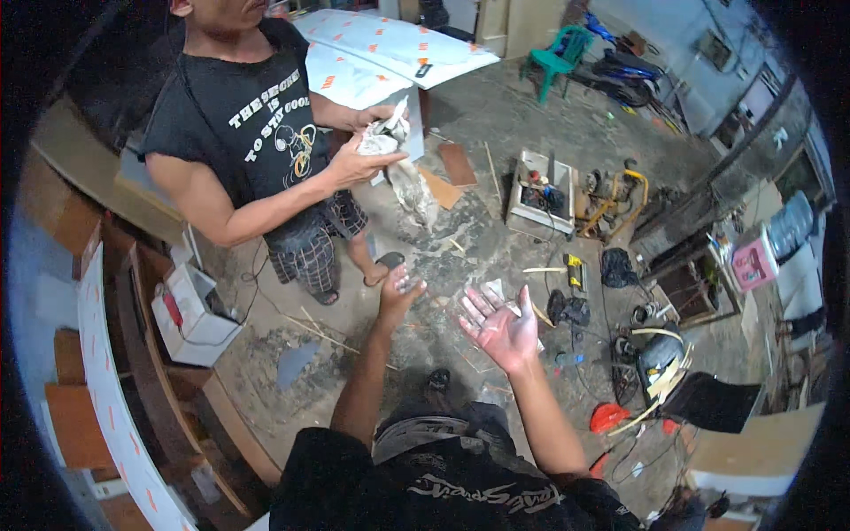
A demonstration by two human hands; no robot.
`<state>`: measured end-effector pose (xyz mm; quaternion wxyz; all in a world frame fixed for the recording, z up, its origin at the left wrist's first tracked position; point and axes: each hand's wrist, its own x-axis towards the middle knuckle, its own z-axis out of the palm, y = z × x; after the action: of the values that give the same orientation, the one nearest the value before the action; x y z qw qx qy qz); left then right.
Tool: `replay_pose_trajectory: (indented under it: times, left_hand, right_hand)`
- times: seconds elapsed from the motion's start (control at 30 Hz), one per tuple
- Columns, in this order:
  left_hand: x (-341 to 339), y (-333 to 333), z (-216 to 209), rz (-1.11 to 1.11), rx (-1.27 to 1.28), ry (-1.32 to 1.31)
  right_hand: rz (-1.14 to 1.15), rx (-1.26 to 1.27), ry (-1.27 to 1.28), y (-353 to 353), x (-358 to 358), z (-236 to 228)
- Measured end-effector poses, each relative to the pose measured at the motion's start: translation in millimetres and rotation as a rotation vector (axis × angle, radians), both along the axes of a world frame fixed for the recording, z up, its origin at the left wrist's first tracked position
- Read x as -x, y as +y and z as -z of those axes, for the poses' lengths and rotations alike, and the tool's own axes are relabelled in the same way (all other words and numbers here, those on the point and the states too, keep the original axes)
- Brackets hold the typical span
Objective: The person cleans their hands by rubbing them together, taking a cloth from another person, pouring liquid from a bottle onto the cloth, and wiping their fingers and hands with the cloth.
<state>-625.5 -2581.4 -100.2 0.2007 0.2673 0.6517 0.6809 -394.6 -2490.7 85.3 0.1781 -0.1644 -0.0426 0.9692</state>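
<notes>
My left hand [400, 290] reaches forward, fingers loosely curled and apart, holding nothing. My right hand [501, 326] is palm up beside it with the fingers spread, also without anything in it. Both hang over a dirty concrete floor [460, 248]. In front of me stands another person in a black printed shirt and checked shorts. That person's two hands hold a crumpled grey-white rag [390, 142], and a twisted end of it [416, 190] hangs down. The rag is beyond my left hand and not touching it.
White panels [398, 44] lie behind the person. A white open box with tools [538, 196], yellow equipment [615, 199], cables and dark bags [620, 265] litter the floor to the right. A white box [190, 314] and wooden boards [133, 354] stand at the left. A green chair [558, 57] is far back.
</notes>
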Motion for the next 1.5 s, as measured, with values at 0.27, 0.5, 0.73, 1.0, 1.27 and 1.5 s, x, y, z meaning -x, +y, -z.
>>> replay_pose_trajectory:
  times: [0.27,0.5,0.73,1.0,1.27,1.5]
  left_hand:
    - [-24,-109,22,0.164,0.084,-0.306]
    - [-24,-173,31,0.233,0.18,-0.312]
    - [-21,-209,39,0.098,0.171,-0.388]
    - [-16,-225,83,0.092,0.261,-0.415]
    - [-2,-241,113,0.112,0.421,-0.253]
    - [12,-239,122,0.051,0.347,-0.73]
  right_hand:
    - [0.085,-0.2,-0.116,-8,46,11]
    - [0.21,-0.457,-0.408,10,110,9]
    - [0.257,-0.385,-0.175,24,133,-10]
    - [0.255,-0.141,-0.09,12,103,29]
    - [0.407,-0.112,-0.566,8,90,14]
    - [0.081,-0.805,-0.917,20,100,124]
